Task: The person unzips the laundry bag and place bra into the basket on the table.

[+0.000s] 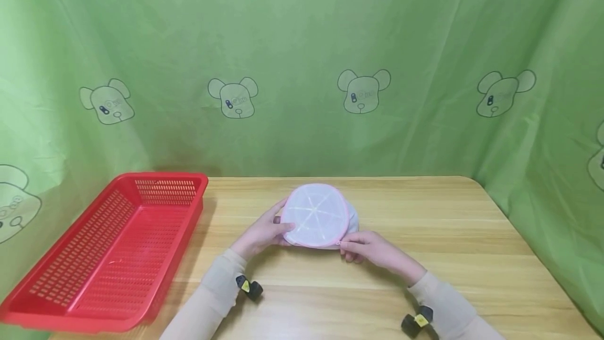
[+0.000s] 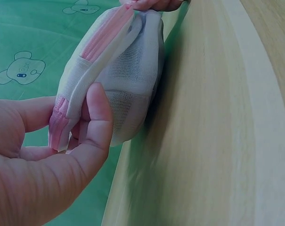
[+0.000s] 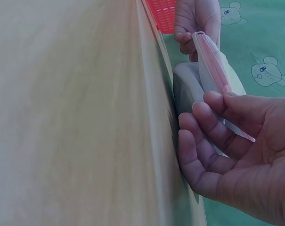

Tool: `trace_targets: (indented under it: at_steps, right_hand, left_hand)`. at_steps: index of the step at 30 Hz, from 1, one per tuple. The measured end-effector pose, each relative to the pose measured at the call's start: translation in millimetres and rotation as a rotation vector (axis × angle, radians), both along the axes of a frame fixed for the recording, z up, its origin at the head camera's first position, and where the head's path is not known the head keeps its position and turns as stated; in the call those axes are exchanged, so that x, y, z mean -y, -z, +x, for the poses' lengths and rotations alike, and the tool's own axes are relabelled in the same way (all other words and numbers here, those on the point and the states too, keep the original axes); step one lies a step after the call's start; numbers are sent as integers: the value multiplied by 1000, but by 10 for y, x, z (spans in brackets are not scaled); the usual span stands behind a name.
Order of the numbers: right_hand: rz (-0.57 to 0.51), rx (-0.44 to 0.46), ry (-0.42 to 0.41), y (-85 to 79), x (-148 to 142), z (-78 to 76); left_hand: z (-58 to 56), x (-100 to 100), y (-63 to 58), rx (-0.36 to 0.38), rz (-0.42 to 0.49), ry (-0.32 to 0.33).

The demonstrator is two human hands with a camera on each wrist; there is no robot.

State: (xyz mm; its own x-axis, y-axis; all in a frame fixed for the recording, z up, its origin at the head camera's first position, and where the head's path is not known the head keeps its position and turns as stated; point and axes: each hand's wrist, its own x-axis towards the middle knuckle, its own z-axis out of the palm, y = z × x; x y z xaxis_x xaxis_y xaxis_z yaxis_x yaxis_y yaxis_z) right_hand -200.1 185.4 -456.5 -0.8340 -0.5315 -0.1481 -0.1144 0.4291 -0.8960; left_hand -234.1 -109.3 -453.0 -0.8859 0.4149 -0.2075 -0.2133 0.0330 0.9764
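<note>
A round white mesh laundry bag (image 1: 313, 211) with a pink zipper round its rim and pale spoke lines on its lid stands above the middle of the table. My left hand (image 1: 267, 230) grips its left rim, thumb on the lid. In the left wrist view, that hand's fingers (image 2: 99, 110) curl round the zippered edge, and the grey-white mesh side hangs beyond. At the lower right of the rim, my right hand (image 1: 373, 251) pinches the zipper between thumb and forefinger. The right wrist view shows this pinch on the pink zipper (image 3: 212, 61); the pull itself is mostly hidden.
A red plastic basket (image 1: 127, 261) with slotted walls stands on the left of the wooden table (image 1: 424, 214). Behind the table hangs a green curtain (image 1: 292, 140) printed with bear heads. Black wrist devices (image 1: 255, 290) are strapped to both forearms.
</note>
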Motion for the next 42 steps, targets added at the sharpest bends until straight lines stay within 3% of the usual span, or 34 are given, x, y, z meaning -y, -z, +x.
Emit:
trace_targets:
  at_steps: [21,42]
  right_hand:
    - [-23,20,32,14,-119,-68]
    - [-62,22,45,-79,-159,-82]
  left_hand:
    - [-1,20,5,-4,-3,3]
    - [-8,39,-21,-2,13,27]
